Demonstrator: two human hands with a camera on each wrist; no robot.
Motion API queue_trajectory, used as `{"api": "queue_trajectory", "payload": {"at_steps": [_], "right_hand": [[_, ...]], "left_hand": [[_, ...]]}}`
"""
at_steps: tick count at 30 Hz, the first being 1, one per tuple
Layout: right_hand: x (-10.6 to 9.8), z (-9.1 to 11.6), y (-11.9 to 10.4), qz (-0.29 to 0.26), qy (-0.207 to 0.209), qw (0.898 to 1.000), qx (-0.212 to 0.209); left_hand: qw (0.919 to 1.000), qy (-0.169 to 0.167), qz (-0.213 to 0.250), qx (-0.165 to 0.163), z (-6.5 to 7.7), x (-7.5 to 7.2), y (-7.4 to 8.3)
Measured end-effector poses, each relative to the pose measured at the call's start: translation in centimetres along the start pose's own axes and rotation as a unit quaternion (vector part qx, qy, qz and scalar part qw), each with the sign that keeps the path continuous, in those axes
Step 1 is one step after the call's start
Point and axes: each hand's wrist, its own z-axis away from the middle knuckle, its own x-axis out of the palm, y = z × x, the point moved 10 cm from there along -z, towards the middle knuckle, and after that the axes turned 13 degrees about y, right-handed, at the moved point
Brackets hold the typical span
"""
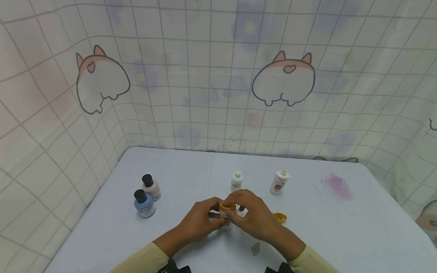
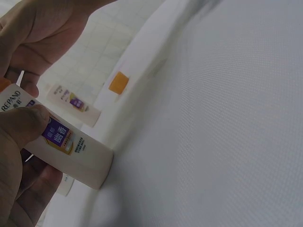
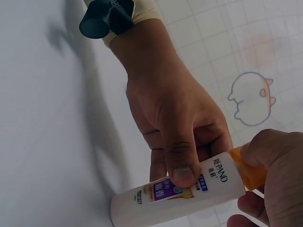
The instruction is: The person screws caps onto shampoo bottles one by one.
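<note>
In the lower middle of the head view, a person's left hand [image 1: 199,220] is curled around a white bottle [image 3: 137,208], and the right hand [image 1: 256,216] pinches the orange cap [image 3: 253,175] on its top, so both hands are together there. A loose cap [image 1: 280,217] (also orange) lies on the table [image 1: 102,242] beside the right forearm. Higher up stand a small bottle [image 1: 236,181] and, to its right, a large bottle [image 1: 279,184]; at the left, a blue bottle [image 1: 145,206] stands near a pink bottle [image 1: 153,190].
</note>
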Motion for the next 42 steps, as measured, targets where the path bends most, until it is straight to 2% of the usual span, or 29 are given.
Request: {"api": "queue_trajectory", "payload": {"at_steps": [5,9,16,24,28,33,40,42], "right_hand": [[-0.10,0.02,-0.02,0.004,0.006,1.000,-0.008],[-0.14,0.20,0.43,0.005,0.006,1.000,0.008],[-0.26,0.49,0.80,0.007,0.010,1.000,0.009],[-0.66,0.78,0.07,-0.001,0.020,0.999,-0.036],[-0.63,0.73,0.05,0.001,0.024,0.999,-0.042],[-0.41,0.58,0.18,-0.006,0.018,0.999,-0.031],[0.11,0.63,0.79,-0.019,-0.010,1.000,0.017],[0.12,0.63,0.84,-0.022,-0.009,1.000,0.020]], "left_hand": [[1.0000,0.001,-0.005,0.006,-0.14,-0.04,0.09],[1.0000,0.000,-0.003,0.009,-0.23,0.03,0.06],[0.9999,0.002,0.008,0.009,-0.25,-0.02,0.16],[1.0000,0.008,-0.002,0.003,-0.25,-0.11,0.11],[1.0000,0.005,-0.007,-0.001,-0.18,-0.13,0.03],[1.0000,0.000,0.002,-0.010,0.02,-0.14,-0.21],[0.9999,0.005,-0.001,0.013,-0.06,0.02,0.11],[0.9999,0.006,-0.003,0.015,-0.06,0.01,0.14]]}}
